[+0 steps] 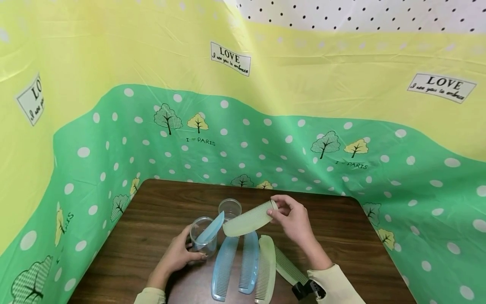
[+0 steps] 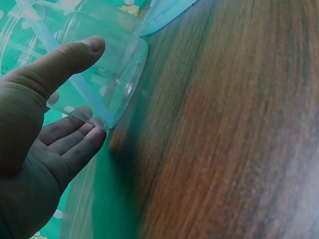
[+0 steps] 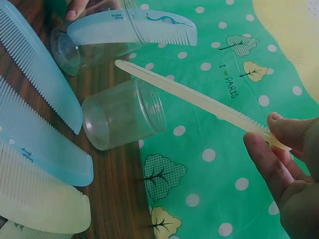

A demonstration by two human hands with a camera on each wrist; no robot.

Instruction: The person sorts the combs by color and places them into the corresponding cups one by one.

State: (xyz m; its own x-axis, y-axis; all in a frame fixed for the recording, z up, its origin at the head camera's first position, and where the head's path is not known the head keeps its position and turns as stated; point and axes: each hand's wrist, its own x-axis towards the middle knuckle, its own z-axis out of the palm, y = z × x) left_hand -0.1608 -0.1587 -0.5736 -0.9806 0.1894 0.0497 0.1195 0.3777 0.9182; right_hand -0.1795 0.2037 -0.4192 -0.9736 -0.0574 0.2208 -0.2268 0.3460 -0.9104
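My left hand grips a clear plastic jar round its side. A blue comb leans inside that jar, its upper end sticking out past the rim. With thumb and fingers, my right hand pinches one end of a pale yellow-green comb. That comb is held up in the air, its other end pointing left toward the jars, teeth upward. Behind it stands a second clear jar, with nothing inside.
Two blue combs, a left one and a right one, lie on the dark wooden table. Beside them are a pale green comb and another greenish comb, partly under the right wrist's black mount. A patterned curtain surrounds the table.
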